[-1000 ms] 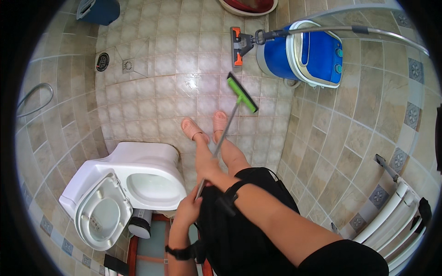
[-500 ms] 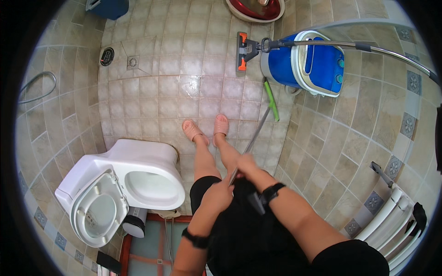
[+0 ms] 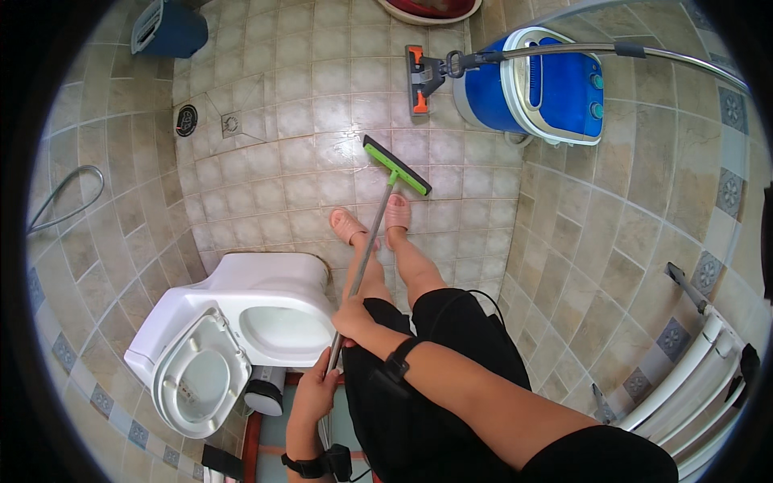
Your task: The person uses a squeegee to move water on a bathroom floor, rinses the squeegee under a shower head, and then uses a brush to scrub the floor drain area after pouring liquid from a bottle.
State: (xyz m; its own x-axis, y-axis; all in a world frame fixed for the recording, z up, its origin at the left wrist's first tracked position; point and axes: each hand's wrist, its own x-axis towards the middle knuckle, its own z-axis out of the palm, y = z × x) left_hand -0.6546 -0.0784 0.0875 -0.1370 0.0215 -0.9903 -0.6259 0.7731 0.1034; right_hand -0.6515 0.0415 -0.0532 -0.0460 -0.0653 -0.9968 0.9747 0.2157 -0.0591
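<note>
A floor squeegee (image 3: pixel 378 219) with a long grey pole and a green head edged in black slants across my legs. Its head rests on the floor tiles just beyond my feet in pink slippers (image 3: pixel 397 211). My right hand (image 3: pixel 354 319) is wrapped round the pole beside my thigh. Lower on the same pole, near the toilet bowl (image 3: pixel 282 330), my left hand (image 3: pixel 314 393) grips it. Each wrist wears a black strap with a small device.
The white toilet stands at left with its lid raised. A blue and white tub-shaped machine (image 3: pixel 564 88) is at far right, with an orange and grey mop head (image 3: pixel 418 80) before it. A floor drain (image 3: pixel 231 124) and a blue bin (image 3: pixel 171 32) lie at far left.
The squeegee head has swung left from beside the right wall to just ahead of my feet. Both hands have moved left and down with the pole, toward the toilet.
</note>
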